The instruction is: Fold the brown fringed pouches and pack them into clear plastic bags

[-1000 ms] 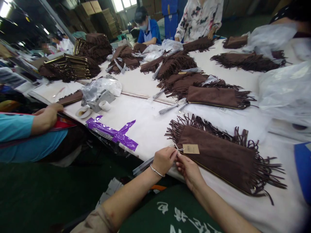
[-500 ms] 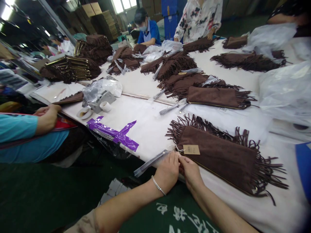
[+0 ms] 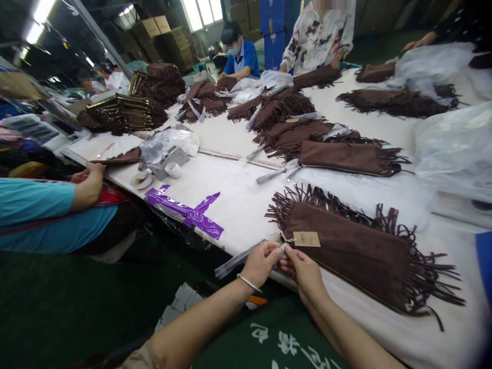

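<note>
My left hand [image 3: 261, 265] holds a narrow transparent plastic strip [image 3: 238, 260] that runs out to the left over the table edge. My right hand [image 3: 302, 271] pinches the strip's far tip, close to my left fingers. Just beyond my fingertips, a thin white string [image 3: 285, 238] leads to a kraft paper hang tag [image 3: 306, 239]. The tag lies on a dark brown suede fringed pouch [image 3: 349, 251] with a zip along its near edge. The pouch's long fringes spread over the white table [image 3: 238, 215].
Further along the table lie several fringed pouches [image 3: 348, 158], plastic bags [image 3: 455, 151] and purple tape [image 3: 184, 211]. Stacked pouches [image 3: 123, 114] stand at the far left. Co-workers stand or sit around the table, and one person's hand [image 3: 90, 179] rests at the left edge.
The transparent strip has risen from under my left hand into my fingers. My hands stay by the tag string, and the whole view has shifted slightly.
</note>
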Tool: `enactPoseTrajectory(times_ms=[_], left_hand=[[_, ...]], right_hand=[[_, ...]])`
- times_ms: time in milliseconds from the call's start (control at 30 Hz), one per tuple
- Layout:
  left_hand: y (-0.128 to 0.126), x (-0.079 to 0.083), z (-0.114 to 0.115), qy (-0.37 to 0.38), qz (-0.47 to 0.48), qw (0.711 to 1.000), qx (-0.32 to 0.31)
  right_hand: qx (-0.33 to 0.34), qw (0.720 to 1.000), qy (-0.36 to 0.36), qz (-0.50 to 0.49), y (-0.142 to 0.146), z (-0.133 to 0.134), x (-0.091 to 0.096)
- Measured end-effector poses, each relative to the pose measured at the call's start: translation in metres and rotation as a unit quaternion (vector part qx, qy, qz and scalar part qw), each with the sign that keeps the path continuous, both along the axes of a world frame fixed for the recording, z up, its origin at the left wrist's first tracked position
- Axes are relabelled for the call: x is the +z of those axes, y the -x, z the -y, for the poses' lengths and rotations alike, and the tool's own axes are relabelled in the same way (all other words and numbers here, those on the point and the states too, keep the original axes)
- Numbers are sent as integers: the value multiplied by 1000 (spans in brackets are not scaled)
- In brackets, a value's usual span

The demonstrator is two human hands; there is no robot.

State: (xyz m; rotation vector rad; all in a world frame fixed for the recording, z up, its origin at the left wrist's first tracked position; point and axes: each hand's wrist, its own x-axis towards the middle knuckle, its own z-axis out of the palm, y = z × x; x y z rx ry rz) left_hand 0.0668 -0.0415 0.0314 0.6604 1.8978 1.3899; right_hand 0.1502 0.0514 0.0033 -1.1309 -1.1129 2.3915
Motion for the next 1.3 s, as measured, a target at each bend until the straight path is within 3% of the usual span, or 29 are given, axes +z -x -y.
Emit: enactPoseTrajectory(times_ms=[100,200,333,500,633,700,733,800,867,900,933,967,1000,1133,1200,1300], left_hand=[[0,-15,-5,24,93,995,23],[3,-16,-9,45,112,992,-22],[7,-7,-10,89,98,990,-52],[6,-9,-10,104,33,994,-22],[2,-11,-13,118,-29,992,-18],[-1,-8,-15,127,-41,991,-24],[-2,-6,-15,131,-48,990,-26],[-2,-4,-15,140,-58,988,-20],[1,-6,-16,140,-57,988,-21],[2,-7,-17,138,-58,989,-24],[3,-8,-18,135,-58,989,-29],[3,-9,-18,133,-59,989,-33],[3,-10,-18,132,-59,989,-35],[2,-14,-17,130,-52,990,-32],[2,-16,-17,128,-46,990,-28],[1,-16,-17,124,-51,991,-18]], right_hand=[[7,1000,-17,1,-2,0,-1],[10,999,-36,0,-3,0,-4],[13,998,-54,-8,-3,-1,-9],[47,997,-59,-10,-11,-7,-6],[79,993,-83,20,-56,-39,4],[17,990,-135,39,-97,-69,9],[-48,982,-176,52,-122,-86,13],[-215,926,-289,114,-175,-122,20],[-358,822,-389,213,-227,-156,26],[-400,771,-421,262,-249,-172,28],[-415,739,-437,301,-267,-186,29],[-411,731,-439,323,-281,-198,28],[-395,742,-430,331,-290,-210,26],[-342,831,-355,258,-291,-236,12],[-377,840,-328,212,-288,-234,7],[-441,829,-296,174,-296,-213,3]])
